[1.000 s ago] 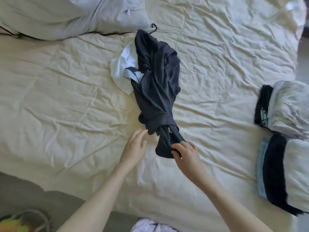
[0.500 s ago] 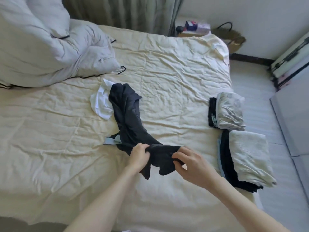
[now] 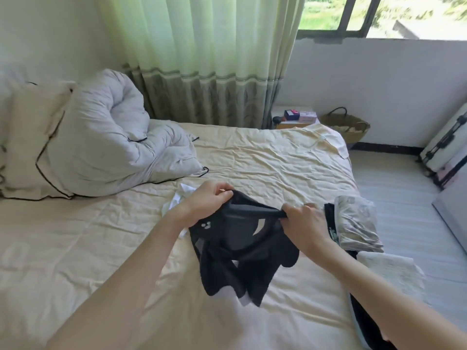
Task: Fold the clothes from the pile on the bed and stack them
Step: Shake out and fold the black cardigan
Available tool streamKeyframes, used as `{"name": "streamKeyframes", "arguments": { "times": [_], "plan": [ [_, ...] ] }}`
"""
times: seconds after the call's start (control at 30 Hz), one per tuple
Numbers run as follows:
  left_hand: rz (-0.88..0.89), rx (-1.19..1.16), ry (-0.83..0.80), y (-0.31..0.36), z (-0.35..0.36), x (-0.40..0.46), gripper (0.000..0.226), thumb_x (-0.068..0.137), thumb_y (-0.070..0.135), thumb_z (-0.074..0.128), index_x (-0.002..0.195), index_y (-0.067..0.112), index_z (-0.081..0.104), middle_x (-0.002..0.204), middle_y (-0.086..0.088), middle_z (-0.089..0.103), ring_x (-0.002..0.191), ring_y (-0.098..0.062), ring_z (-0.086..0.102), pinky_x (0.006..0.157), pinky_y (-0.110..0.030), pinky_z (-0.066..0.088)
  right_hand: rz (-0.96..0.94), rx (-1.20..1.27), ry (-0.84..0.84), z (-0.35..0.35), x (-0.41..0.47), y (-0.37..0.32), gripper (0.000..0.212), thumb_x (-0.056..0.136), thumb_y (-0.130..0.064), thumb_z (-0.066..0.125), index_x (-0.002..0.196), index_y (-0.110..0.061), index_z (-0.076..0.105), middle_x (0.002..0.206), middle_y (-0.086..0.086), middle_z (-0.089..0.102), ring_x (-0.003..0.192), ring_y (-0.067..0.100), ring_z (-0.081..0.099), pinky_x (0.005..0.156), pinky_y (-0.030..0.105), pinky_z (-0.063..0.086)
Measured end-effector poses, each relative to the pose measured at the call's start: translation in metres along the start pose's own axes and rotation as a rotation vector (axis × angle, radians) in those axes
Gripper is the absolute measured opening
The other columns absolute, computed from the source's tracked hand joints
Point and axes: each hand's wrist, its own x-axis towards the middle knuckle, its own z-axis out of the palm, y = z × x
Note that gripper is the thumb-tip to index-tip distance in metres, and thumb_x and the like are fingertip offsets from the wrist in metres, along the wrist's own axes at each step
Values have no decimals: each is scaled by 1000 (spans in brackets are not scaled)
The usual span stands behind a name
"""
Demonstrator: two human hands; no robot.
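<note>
Both your hands hold the black garment (image 3: 235, 248) above the bed (image 3: 265, 157): left hand (image 3: 207, 200) fingers and right hand (image 3: 303, 223) fingers pinch its top edge.

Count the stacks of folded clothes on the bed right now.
2. One stack sits at the bed's right edge just past the right hand; the second lies nearer the camera, partly behind the right forearm.
</note>
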Motion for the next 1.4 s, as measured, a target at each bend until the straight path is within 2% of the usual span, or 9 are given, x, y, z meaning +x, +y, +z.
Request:
{"name": "streamKeyframes", "arguments": {
  "times": [0.17,0.27,0.4,0.67,0.8,0.87,1.1,1.23,1.4],
  "plan": [
    [194,94,50,53,-32,-7,28,102,15,34,117,29,52,83,14,63,79,-6,57,80,-27,46,210,537,126,-61,48,-7,8,79,-10,59,77,-15,65,70,3,60,70,23,54,57,30,39],
    [275,91,66,74,-43,-10,35,101,10,32,113,33,55,101,-2,67,88,-19,62,90,-38,48,224,739,160,-81,63,-9,9,78,-5,61,76,-9,69,76,11,64,75,24,57,64,32,45],
    [309,176,203,80,-59,-9,43,100,7,37,84,36,63,84,11,63,77,-11,58,72,-17,45,158,619,239,-84,72,-9,11,81,-14,71,91,-13,74,95,1,49,100,23,44,85,41,43],
    [190,274,272,70,-65,-4,44,93,3,35,78,32,65,106,-19,64,99,-37,58,90,-39,44,-15,373,135,-75,79,-7,9,85,-11,58,93,-12,55,92,6,58,79,23,52,64,32,42],
    [199,408,221,59,-70,-9,6,82,38,67,85,37,62,95,14,58,91,-1,55,76,-10,40,27,457,71,-68,80,-2,14,81,-3,57,93,-11,61,89,7,62,82,24,54,63,30,40],
    [166,616,185,48,-69,-10,35,70,45,76,98,33,59,92,15,44,90,-3,48,80,-17,39,24,550,68,-70,80,-3,16,79,-2,58,91,-9,65,88,6,63,85,25,56,67,32,45],
    [214,941,600,38,-67,-23,15,86,29,62,100,24,64,101,3,53,95,-23,58,70,-32,43,-86,503,66,-80,77,-5,21,81,-1,54,94,-13,66,95,6,66,90,23,57,71,30,43],
    [376,1048,843,43,-81,-27,12,75,21,74,83,12,72,96,-5,56,89,-30,53,63,-38,44,-143,553,275,-88,75,-9,18,83,-3,56,97,-10,66,93,4,63,83,20,54,67,30,37],
    [-118,1255,521,17,-73,-27,29,91,37,47,111,26,66,118,3,52,115,-22,40,89,-35,30,-147,403,-9,-79,73,-2,19,84,-3,54,98,-7,66,100,8,58,96,27,54,74,30,38]
  ]
}}
